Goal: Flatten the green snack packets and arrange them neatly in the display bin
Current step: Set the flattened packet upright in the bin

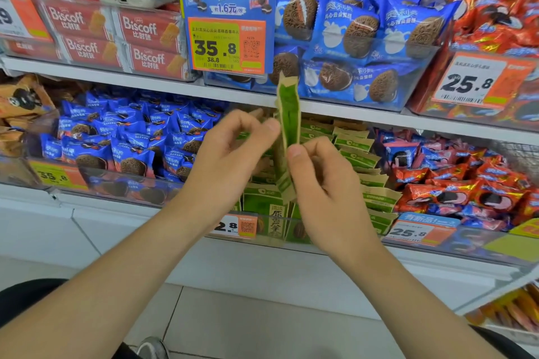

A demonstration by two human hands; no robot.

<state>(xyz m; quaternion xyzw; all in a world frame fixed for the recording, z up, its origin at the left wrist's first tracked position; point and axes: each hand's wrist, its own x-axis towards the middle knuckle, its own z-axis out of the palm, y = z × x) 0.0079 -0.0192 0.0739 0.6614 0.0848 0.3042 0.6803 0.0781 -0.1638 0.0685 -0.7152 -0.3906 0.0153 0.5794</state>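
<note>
One green and tan snack packet (288,114) stands upright and edge-on in front of the shelf, pinched between both hands. My left hand (230,151) grips its left side with thumb and fingertips. My right hand (318,175) holds its right side lower down, thumb against the packet. Behind and below them the clear display bin (264,237) holds several more green packets (355,151), some stacked leaning at the right, others upright at the front. My hands hide the bin's middle.
Blue cookie packets (125,140) fill the bin to the left, red and blue ones (466,183) the bin to the right. The upper shelf (163,87) carries Biscoff boxes, blue cookie packs and hanging price tags (227,44). Grey floor tiles lie below.
</note>
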